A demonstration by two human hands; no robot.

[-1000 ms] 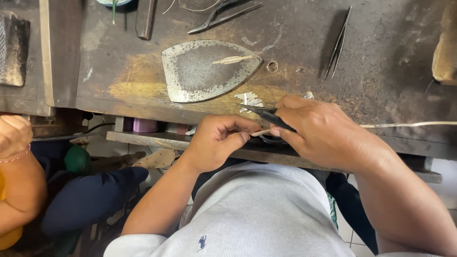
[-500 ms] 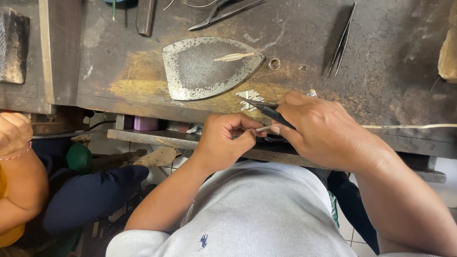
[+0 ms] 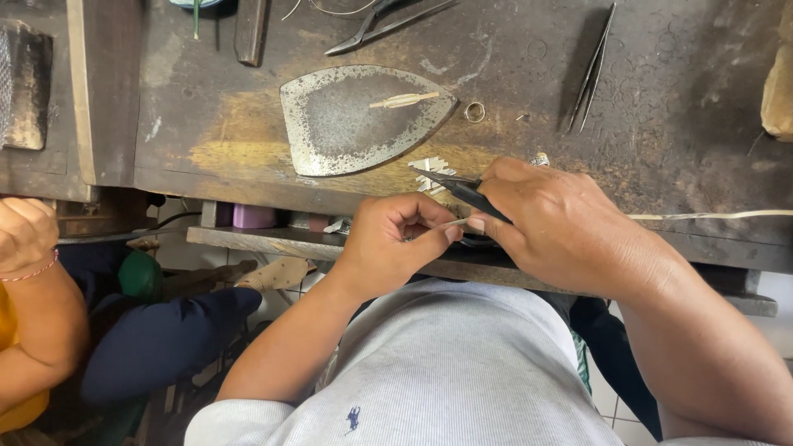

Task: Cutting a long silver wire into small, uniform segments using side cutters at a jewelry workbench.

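Your right hand point(image 3: 570, 227), right of centre in the frame, has its fingers clamped on a pair of dark, slim pliers point(image 3: 462, 192) whose pointed tips aim toward the upper left. Your left hand point(image 3: 392, 244), at centre, has thumb and forefinger pinched together on a thin pale metal strip point(image 3: 453, 222), which lies between the two hands just below the pliers, over the near edge of the desk point(image 3: 661, 149).

The desk is dark, worn wood, scratched and stained, with a yellowish patch near its middle. On that patch sits a flat, iron-shaped metal plate point(image 3: 347, 124), grey and speckled, pointed toward the right; a small pale rod point(image 3: 403, 101) lies on its upper right part. Just right of the plate is a small metal ring point(image 3: 474, 111). A cluster of short pale strips point(image 3: 431, 168) lies on the desk just beyond the pliers' tips.

At the upper right, thin steel tweezers point(image 3: 591, 70) lie at a slant. At the top centre, a second pair of dark pliers point(image 3: 380, 23) lies partly cut off by the frame's edge. A pale wire point(image 3: 710, 215) runs off to the right from behind your right hand.

At the left edge, another person's arm point(image 3: 37, 281) shows a thin red wrist cord. You wear a light grey ribbed shirt point(image 3: 446, 363).
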